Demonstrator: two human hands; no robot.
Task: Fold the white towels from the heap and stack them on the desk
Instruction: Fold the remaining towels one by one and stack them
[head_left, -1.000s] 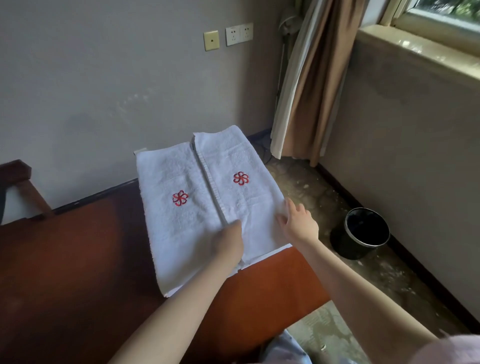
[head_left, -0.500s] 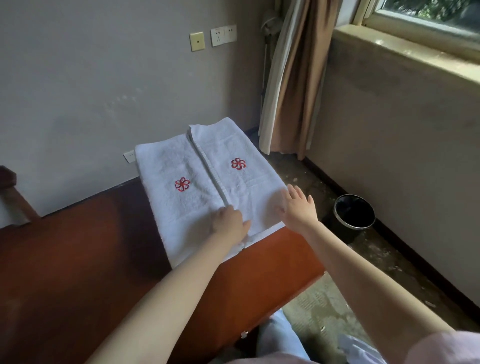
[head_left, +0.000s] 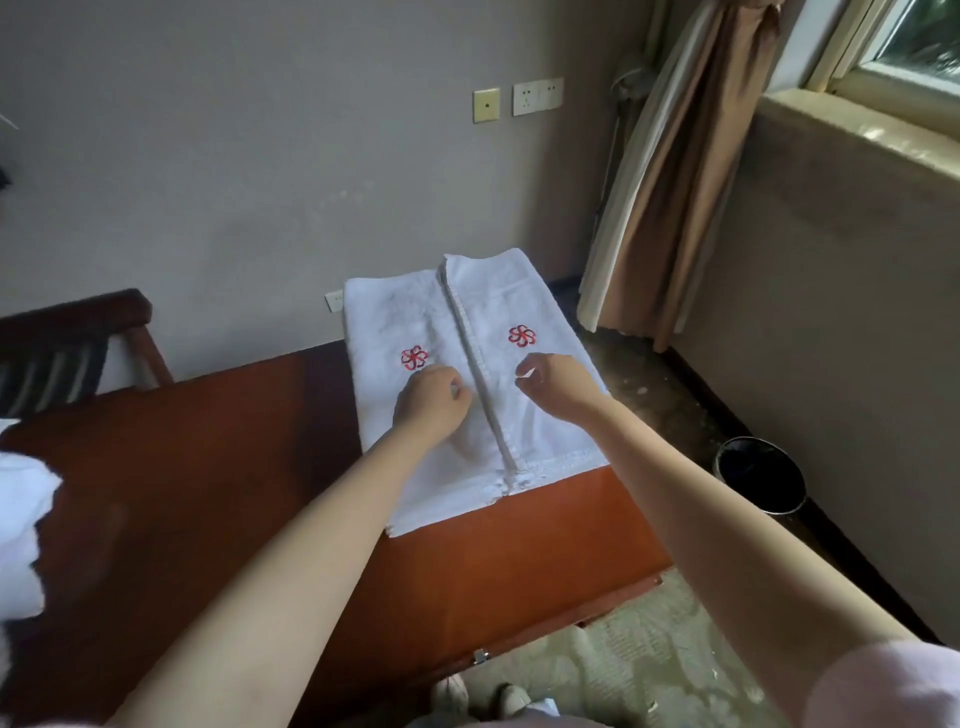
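A white towel (head_left: 540, 415) lies on the right end of the red-brown desk (head_left: 208, 467). Its two long sides are folded in and meet at a seam down the middle, with a red flower logo on each half. My left hand (head_left: 431, 402) is over the left half just below its logo, fingers curled, knuckles close to the seam. My right hand (head_left: 556, 384) is over the right half below the other logo, fingers curled down onto the cloth. No fold of towel shows in either hand. Part of the heap of white towels (head_left: 21, 530) shows at the left edge.
A dark wooden chair (head_left: 67, 338) stands behind the desk at the left. On the floor to the right is a black waste bin (head_left: 761, 475), with a brown curtain (head_left: 675, 182) and a window sill beyond. The wall runs right behind the desk.
Both hands have moved from the towel's near edge up to its middle, and their fingers have curled. My head pulled back, bringing the heap at the left into view.
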